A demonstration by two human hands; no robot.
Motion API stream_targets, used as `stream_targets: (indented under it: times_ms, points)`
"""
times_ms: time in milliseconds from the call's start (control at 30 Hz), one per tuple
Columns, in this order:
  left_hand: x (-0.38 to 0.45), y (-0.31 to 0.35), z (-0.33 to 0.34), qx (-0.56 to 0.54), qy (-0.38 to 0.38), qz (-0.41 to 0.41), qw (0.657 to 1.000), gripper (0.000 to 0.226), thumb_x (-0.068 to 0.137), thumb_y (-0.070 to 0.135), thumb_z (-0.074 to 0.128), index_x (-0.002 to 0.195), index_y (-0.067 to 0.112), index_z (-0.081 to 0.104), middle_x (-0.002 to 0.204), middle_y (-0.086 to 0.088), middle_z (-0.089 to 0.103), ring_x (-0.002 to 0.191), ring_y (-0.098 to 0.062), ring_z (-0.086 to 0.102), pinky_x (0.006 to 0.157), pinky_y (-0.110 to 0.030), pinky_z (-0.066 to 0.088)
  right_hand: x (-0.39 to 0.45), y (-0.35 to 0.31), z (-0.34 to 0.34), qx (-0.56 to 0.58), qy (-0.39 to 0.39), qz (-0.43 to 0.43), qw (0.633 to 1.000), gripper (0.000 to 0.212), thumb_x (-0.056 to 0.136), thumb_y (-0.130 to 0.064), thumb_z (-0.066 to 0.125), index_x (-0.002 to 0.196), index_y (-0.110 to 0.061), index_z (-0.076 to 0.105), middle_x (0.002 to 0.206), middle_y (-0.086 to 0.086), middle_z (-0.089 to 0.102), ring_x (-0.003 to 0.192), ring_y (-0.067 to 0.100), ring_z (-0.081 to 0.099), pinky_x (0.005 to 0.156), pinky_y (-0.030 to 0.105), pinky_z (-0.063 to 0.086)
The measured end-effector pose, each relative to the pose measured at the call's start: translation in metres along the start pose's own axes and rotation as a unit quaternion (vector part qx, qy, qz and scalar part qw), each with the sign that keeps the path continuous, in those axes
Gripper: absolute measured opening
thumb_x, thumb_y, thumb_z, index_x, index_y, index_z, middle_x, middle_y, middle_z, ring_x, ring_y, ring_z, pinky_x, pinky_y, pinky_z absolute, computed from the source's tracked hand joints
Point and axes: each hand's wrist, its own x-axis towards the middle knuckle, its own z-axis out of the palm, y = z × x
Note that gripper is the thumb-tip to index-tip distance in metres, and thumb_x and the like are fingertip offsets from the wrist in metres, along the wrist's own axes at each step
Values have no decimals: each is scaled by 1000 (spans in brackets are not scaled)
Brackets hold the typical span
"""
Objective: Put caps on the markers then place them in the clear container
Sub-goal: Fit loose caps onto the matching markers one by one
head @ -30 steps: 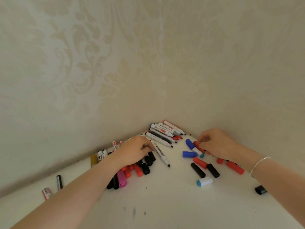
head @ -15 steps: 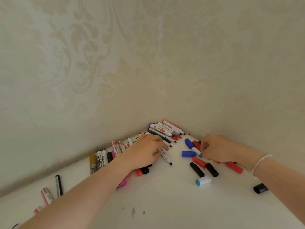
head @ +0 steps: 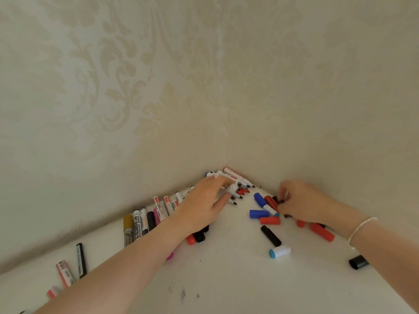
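Uncapped white markers (head: 235, 177) lie heaped in the corner where the two walls meet. My left hand (head: 204, 205) reaches into that heap, and its fingers and thumb close round one white marker (head: 233, 188). Loose caps lie to the right: two blue caps (head: 258, 213), a red cap (head: 269, 220), a black cap (head: 271, 235) and a white cap with a cyan end (head: 280, 251). My right hand (head: 303, 203) rests among them, its fingertips pinching a small black cap (head: 281, 201). No clear container is in view.
A row of markers (head: 138, 225) lies along the left wall, and more markers (head: 72, 266) lie further left. A red cap (head: 322, 232) and a black cap (head: 358, 262) lie under and beyond my right forearm. The white tabletop (head: 226, 279) has small dark specks.
My left hand has moved from the capped markers up into the corner heap and taken a white marker. My right hand has shifted slightly along the caps and pinched a black one.
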Motion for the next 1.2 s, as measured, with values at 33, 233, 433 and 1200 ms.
stream_targets:
  times_ms: [33, 233, 433, 1200]
  points:
    - [2, 5, -3, -47, 34, -19, 998, 23, 99, 25, 48, 120, 18, 55, 112, 6, 62, 105, -9, 55, 91, -24, 42, 3, -1, -3, 71, 50, -13, 996, 9, 80, -8, 64, 82, -13, 56, 79, 10, 64, 60, 22, 55, 55, 33, 50]
    - [16, 19, -16, -96, 48, -53, 993, 17, 100, 27, 42, 115, 28, 50, 85, 12, 56, 70, -10, 52, 62, -23, 41, 1, -22, -18, 340, 132, -88, 927, 22, 80, 1, 66, 91, -15, 57, 83, 8, 61, 61, 20, 64, 58, 31, 55]
    - [18, 20, -18, -45, 37, -72, 996, 22, 100, 39, 40, 114, 29, 54, 84, 13, 57, 72, -8, 55, 62, -25, 43, -7, -30, -22, 367, 164, -127, 907, 20, 78, -2, 70, 80, -22, 68, 80, -3, 69, 64, 4, 60, 69, 18, 47]
    - [19, 35, -22, -21, -50, -76, 996, 34, 99, 44, 41, 124, 28, 58, 96, 11, 62, 85, -12, 59, 78, -41, 50, -10, -38, -13, 370, 77, -151, 913, 12, 82, 0, 67, 89, -8, 72, 77, 7, 73, 62, 8, 68, 59, 10, 51]
